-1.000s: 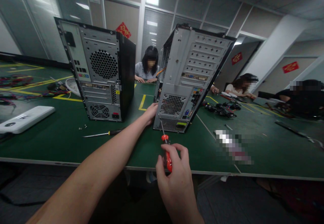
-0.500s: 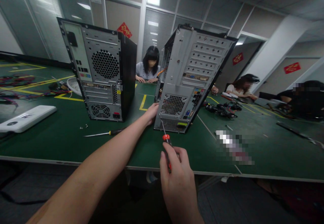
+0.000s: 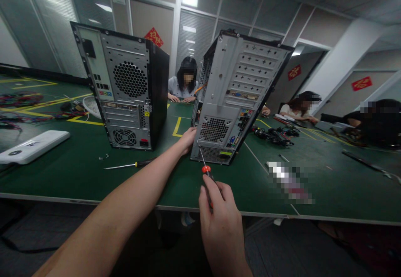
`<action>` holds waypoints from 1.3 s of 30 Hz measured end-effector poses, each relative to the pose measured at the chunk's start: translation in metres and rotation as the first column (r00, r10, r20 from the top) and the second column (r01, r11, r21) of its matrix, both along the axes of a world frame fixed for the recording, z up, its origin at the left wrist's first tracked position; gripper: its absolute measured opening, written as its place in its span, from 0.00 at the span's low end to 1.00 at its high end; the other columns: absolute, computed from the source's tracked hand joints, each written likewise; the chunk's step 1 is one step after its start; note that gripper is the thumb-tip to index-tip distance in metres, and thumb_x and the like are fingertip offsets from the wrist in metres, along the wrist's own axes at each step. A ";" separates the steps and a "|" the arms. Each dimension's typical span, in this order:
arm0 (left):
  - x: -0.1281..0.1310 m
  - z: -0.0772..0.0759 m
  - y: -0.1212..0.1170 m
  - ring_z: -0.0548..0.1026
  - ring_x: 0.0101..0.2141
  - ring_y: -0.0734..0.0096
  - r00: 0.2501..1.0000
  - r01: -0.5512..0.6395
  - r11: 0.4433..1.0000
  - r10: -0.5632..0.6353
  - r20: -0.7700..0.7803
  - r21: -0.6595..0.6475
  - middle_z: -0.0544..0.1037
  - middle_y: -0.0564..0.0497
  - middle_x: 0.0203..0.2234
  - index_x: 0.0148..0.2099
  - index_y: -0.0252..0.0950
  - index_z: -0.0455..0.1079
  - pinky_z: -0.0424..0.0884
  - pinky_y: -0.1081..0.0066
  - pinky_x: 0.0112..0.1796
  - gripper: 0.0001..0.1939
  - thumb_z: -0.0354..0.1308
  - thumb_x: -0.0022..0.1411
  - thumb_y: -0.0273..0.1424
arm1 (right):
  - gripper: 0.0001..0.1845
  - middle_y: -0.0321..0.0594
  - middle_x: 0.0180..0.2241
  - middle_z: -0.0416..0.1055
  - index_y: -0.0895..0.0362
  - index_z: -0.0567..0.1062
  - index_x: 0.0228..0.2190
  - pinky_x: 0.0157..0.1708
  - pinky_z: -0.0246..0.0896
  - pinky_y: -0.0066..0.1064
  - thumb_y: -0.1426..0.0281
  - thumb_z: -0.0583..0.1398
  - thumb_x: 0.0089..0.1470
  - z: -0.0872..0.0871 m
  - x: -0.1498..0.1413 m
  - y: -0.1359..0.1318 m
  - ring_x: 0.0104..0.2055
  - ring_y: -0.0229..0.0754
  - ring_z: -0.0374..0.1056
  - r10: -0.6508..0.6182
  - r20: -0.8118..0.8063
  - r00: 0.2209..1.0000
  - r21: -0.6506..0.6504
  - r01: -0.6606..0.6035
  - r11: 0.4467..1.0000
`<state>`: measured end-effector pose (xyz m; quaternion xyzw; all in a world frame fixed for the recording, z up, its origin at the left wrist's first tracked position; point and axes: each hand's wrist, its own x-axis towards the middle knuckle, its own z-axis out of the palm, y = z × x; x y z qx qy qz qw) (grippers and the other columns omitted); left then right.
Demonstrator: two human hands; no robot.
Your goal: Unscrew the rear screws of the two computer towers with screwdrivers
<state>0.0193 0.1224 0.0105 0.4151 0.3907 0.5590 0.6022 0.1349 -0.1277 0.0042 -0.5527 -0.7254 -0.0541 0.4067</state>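
Observation:
My right hand (image 3: 222, 218) is closed around the handle of a red-and-black screwdriver (image 3: 206, 170). The thin shaft slants up so that its tip meets the lower left of a computer case's rear panel (image 3: 216, 110). That grey metal tower stands tilted, showing expansion slots, a fan grille and coloured ports. My left hand (image 3: 188, 140) rests against the tower's lower left side, its fingers mostly hidden by the case. Under my left forearm lies a second screwdriver (image 3: 125, 166) with a black-and-yellow handle. Small screws (image 3: 105, 156) are scattered to its left.
Another computer tower (image 3: 128, 89) stands upright on the left of the green table (image 3: 78, 181). A white power bank-like device (image 3: 37, 145) lies farther left. Bundled cables (image 3: 277, 135) and a dark strip (image 3: 366, 163) are on the right. Several people sit across the table.
My right hand and the screwdriver handle have shifted slightly to the right, while the tip stays at the same spot on the panel. The left hand has not moved.

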 end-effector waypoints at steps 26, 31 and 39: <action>0.001 0.000 0.001 0.80 0.39 0.62 1.000 0.004 1.000 -0.004 -0.002 -0.005 0.82 0.46 0.37 0.52 0.37 0.71 0.75 0.64 0.43 0.21 0.67 0.59 0.38 | 0.20 0.50 0.47 0.75 0.56 0.74 0.58 0.40 0.74 0.37 0.70 0.52 0.69 -0.002 0.001 0.002 0.44 0.46 0.76 0.020 -0.027 0.999 0.022 -0.020 1.000; 0.001 0.004 -0.004 0.80 0.40 0.62 1.000 0.002 1.000 -0.002 0.004 -0.025 0.82 0.45 0.38 0.53 0.36 0.71 0.74 0.64 0.44 0.20 0.66 0.61 0.36 | 0.21 0.51 0.47 0.75 0.59 0.72 0.60 0.44 0.74 0.39 0.70 0.53 0.69 -0.003 0.000 0.002 0.45 0.47 0.76 0.017 -0.049 0.999 0.021 -0.016 1.000; -0.001 0.007 -0.007 0.80 0.40 0.62 1.000 0.023 0.999 -0.023 0.003 -0.030 0.82 0.45 0.39 0.54 0.37 0.71 0.74 0.65 0.43 0.20 0.65 0.61 0.35 | 0.21 0.51 0.47 0.76 0.60 0.73 0.59 0.46 0.73 0.39 0.70 0.53 0.69 -0.001 0.001 0.003 0.45 0.46 0.75 0.009 -0.080 0.997 0.024 -0.007 1.000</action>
